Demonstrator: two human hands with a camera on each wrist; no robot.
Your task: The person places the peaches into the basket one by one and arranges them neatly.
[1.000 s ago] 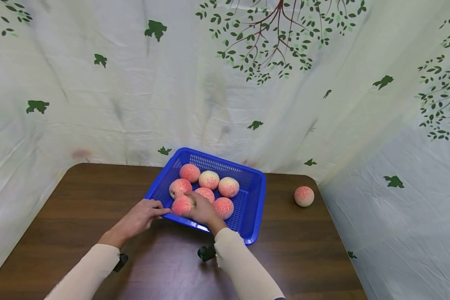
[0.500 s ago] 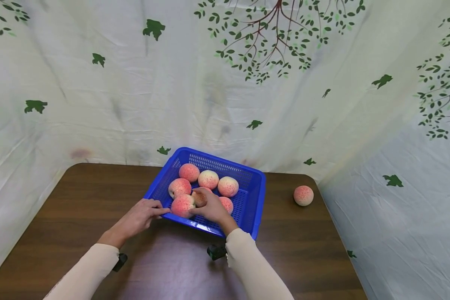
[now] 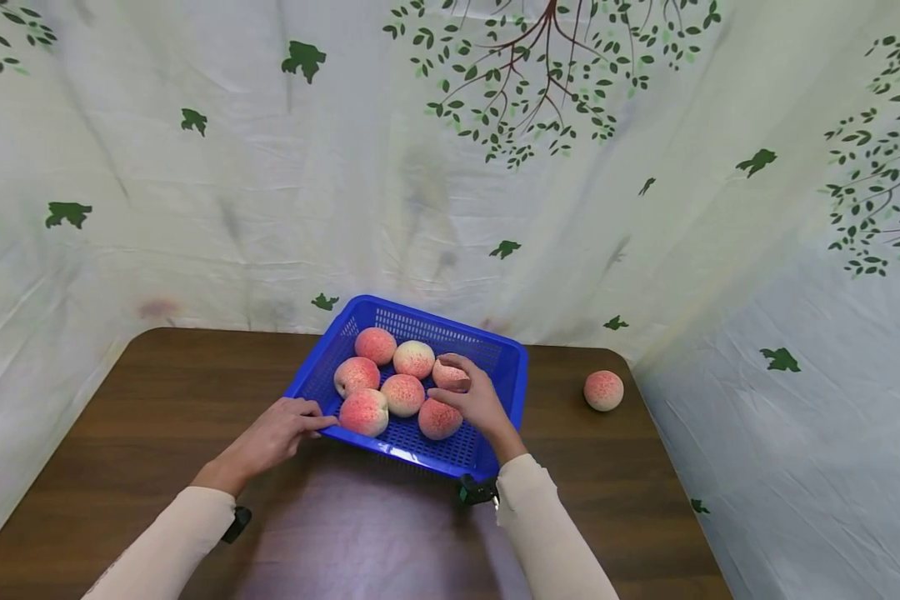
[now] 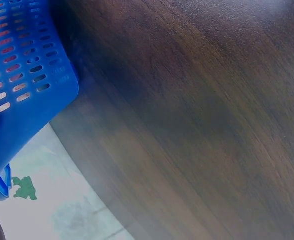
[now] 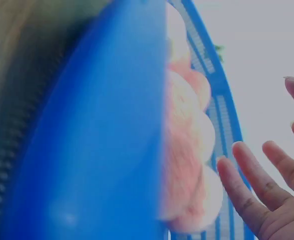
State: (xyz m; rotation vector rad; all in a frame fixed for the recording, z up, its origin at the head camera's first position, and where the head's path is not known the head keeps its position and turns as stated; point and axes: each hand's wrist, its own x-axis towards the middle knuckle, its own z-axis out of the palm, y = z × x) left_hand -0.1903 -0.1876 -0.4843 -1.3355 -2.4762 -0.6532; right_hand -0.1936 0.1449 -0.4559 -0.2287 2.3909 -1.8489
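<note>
A blue perforated plastic basket point(image 3: 512, 392) holds several pink-and-cream peaches, one of them the front-left peach point(image 3: 363, 413). My left hand point(image 3: 285, 433) grips the basket's rim at the near left corner. Over the basket's right part, my right hand point(image 3: 478, 404) has its fingers spread and holds nothing. It partly covers the pale peach point(image 3: 447, 372) at the right, and just below its thumb lies another peach point(image 3: 440, 419). In the right wrist view the fingers point(image 5: 247, 197) are extended beside the basket wall point(image 5: 101, 140), with peaches behind it. Barely any of the left hand shows in the left wrist view.
A single peach point(image 3: 603, 391) sits on the brown wooden table point(image 3: 600, 483) near its right edge. A pale curtain point(image 3: 390, 167) printed with leaves and branches hangs behind the table and along both sides.
My right hand has let go of the front-left peach, moved right across the basket, and now hovers with fingers apart. A middle peach it covered is visible again. The left hand stays at the rim.
</note>
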